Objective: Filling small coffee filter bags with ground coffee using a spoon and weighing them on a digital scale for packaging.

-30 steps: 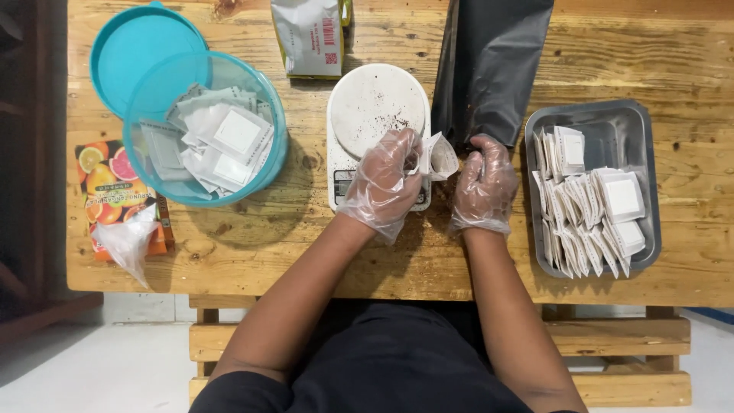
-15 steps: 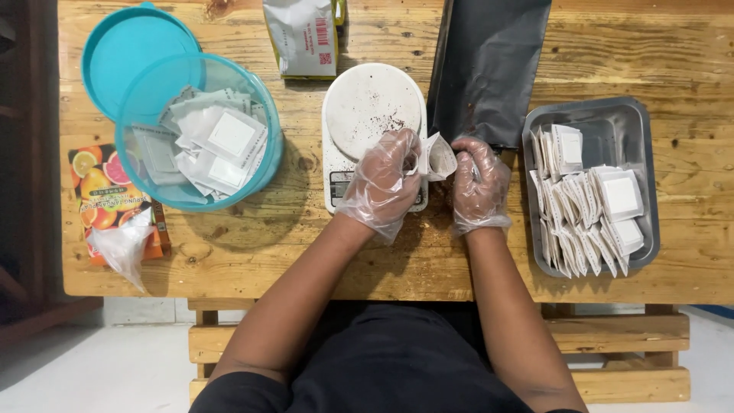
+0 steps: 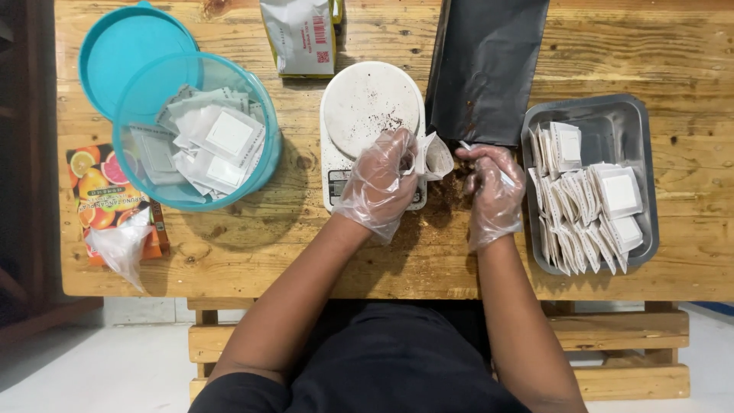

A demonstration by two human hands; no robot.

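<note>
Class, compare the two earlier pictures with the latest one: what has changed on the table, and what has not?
Very little moved. The left hand still holds the small white sachet open beside the scale; the right hand has drawn slightly away from it. The teal bowl, metal tray and black bag stayed put.

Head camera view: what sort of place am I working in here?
Probably a small hand-packing bench, not a factory line: a rough wooden table, a white round-topped kitchen scale dusted with dark grounds, and a grey metal tray of white filter sachets.
</note>
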